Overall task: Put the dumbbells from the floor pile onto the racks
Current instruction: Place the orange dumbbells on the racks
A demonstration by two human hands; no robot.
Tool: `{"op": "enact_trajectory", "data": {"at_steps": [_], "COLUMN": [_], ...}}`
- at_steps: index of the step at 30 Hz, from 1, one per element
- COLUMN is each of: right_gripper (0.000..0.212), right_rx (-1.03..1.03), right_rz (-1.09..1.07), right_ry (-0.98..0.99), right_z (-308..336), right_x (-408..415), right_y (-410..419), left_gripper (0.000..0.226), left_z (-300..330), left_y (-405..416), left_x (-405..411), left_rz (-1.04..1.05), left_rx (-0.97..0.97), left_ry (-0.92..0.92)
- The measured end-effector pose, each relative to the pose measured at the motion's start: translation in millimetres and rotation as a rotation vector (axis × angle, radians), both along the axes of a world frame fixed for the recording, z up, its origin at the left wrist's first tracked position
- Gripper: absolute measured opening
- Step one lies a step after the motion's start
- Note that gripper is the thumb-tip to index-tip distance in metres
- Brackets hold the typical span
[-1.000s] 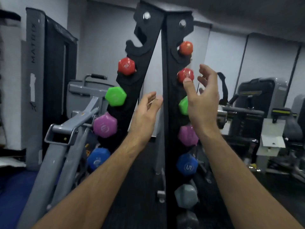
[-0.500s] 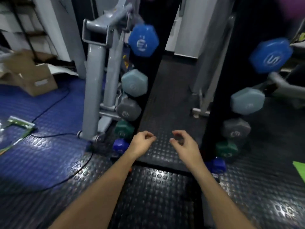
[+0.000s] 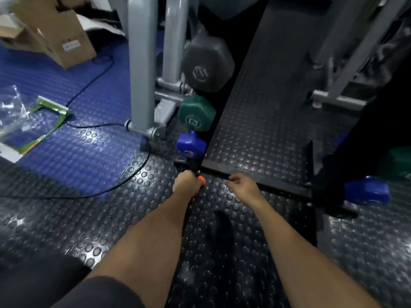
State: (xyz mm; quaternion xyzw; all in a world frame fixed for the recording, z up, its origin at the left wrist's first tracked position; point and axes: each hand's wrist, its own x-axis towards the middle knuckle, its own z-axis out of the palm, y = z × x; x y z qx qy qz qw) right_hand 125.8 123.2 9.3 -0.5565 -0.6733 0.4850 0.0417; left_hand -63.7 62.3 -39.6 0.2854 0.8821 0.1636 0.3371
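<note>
My left hand [image 3: 185, 184] is down at the floor by the black rack foot [image 3: 189, 162]. Its fingers curl over a small orange dumbbell [image 3: 202, 180], of which only one end shows. Beside it my right hand [image 3: 241, 185] hovers at the raised mat's front edge [image 3: 266, 187], fingers loosely curled, nothing seen in them. On the left rack side sit a grey dumbbell [image 3: 208, 65], a green one [image 3: 196, 114] and a blue one [image 3: 191, 144]. Another blue dumbbell [image 3: 367, 193] and a green one [image 3: 400, 161] show low on the right side.
A grey machine frame [image 3: 142, 70] stands just left of the rack, with a black cable [image 3: 106, 127] running across the blue floor. A cardboard box [image 3: 57, 34] and plastic packaging [image 3: 33, 116] lie at the left. Studded black rubber flooring [image 3: 111, 218] lies under my arms.
My view dropped from the rack's top to its base. Both hands came down from the upper pegs to the floor, and my left hand has closed over the orange dumbbell.
</note>
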Motion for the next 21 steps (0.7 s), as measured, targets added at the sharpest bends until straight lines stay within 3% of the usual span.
{"op": "enact_trajectory", "data": {"at_steps": [5,8,12,16,20,21], "right_gripper": [0.025,0.005,0.016,0.012,0.014,0.022], "right_rx": [-0.081,-0.178,-0.266,-0.286,-0.275,-0.248], "right_rz": [-0.014,-0.070,-0.147,-0.157,-0.162,-0.164], "right_ry": [0.017,0.086,0.131,0.158,0.184,0.189], "right_z": [-57,-92,-108,-107,-116,-115], "right_x": [-31,-42,-55,-66,-66,-63], "right_y": [8,16,22,12,13,13], "left_gripper": [0.057,0.062,0.039,0.034,0.060,0.055], "left_z": [-24,-32,-35,-40,-39,-39], "left_y": [-3,-6,-14,-14,-14,-13], "left_x": [-4,-8,-15,-15,-6,-2], "left_rz": [0.007,0.091,0.160,0.184,0.130,0.123], "left_rx": [-0.004,-0.049,-0.065,-0.021,0.067,0.084], "left_ry": [0.231,0.168,-0.049,-0.080,-0.093,-0.153]}}
